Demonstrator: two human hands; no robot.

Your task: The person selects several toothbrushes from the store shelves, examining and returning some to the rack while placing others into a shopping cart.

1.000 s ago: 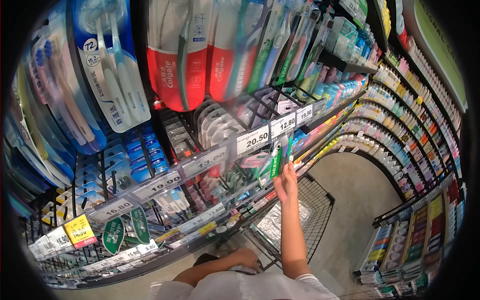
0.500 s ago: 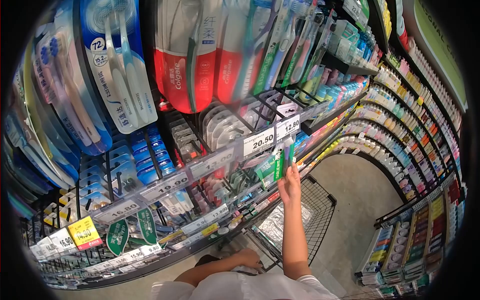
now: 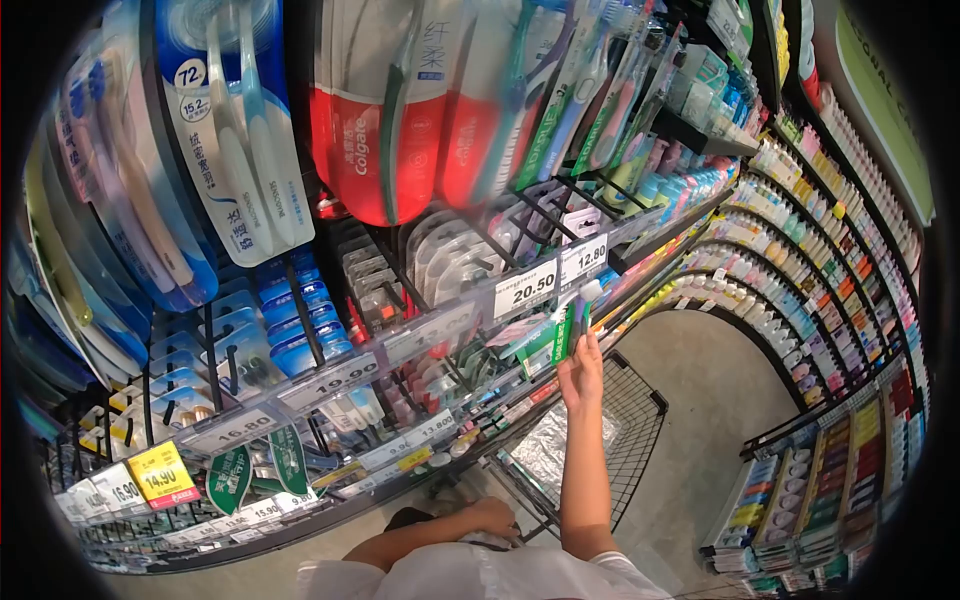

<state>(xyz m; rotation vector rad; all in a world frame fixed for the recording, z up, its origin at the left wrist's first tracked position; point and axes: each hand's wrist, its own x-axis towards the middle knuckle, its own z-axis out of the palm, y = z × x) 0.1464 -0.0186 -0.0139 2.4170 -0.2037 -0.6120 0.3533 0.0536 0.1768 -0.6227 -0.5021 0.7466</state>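
In the head view, my right hand [image 3: 580,372] is closed on a green Darlie toothbrush pack [image 3: 572,330], fingers and thumb at its lower edge. The pack is upright, just below the 12.80 price tag [image 3: 583,258] and in front of the shelf edge. Other toothbrush packs hang on hooks behind it. Low down by my body, my left hand [image 3: 492,518] is curled beside the near end of the wire shopping cart [image 3: 640,425]; I cannot tell what its fingers hold. A silvery bag [image 3: 565,445] lies in the cart.
Large Colgate toothbrush packs [image 3: 375,150] hang close overhead, beside a blue-and-white twin pack [image 3: 235,150]. A price rail [image 3: 420,335] runs along the rack. Curved shelves of bottles [image 3: 800,280] stand to the right, past the grey floor [image 3: 720,360]. Stacked goods [image 3: 800,490] are at lower right.
The view has shifted slightly. My right hand still holds the toothbrush pack near the price tags, with the pack tilted slightly more to the right. My left hand stays by the cart.
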